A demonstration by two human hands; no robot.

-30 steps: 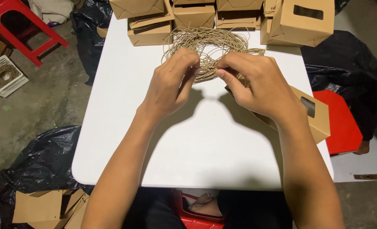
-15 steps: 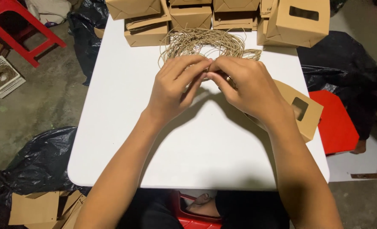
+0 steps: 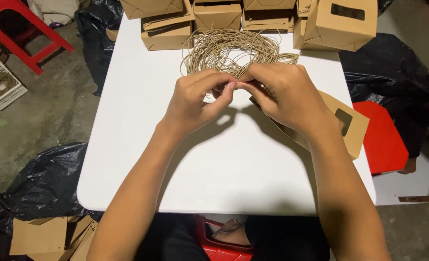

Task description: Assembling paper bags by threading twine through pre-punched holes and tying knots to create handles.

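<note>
1. Where the two sets of fingertips meet above the table, a thin strand of twine (image 3: 233,87) is pinched between them, barely visible.
2. The left hand (image 3: 195,99) curls in, thumb and forefinger nipping the strand.
3. The right hand (image 3: 284,94) mirrors it, fingers clamped on the same strand, touching the left's tips.
4. Just beyond the grip lies the loose coil of twine (image 3: 229,48), tangled on the white table (image 3: 233,169).
5. Under the right wrist sits a flat brown box with a window cut-out (image 3: 349,128).
6. Farther beyond the coil, folded cardboard boxes (image 3: 219,14) line the far edge.
7. Well off to the right side, a red stool (image 3: 381,140); black plastic bags (image 3: 40,183) lie near the left elbow.
</note>
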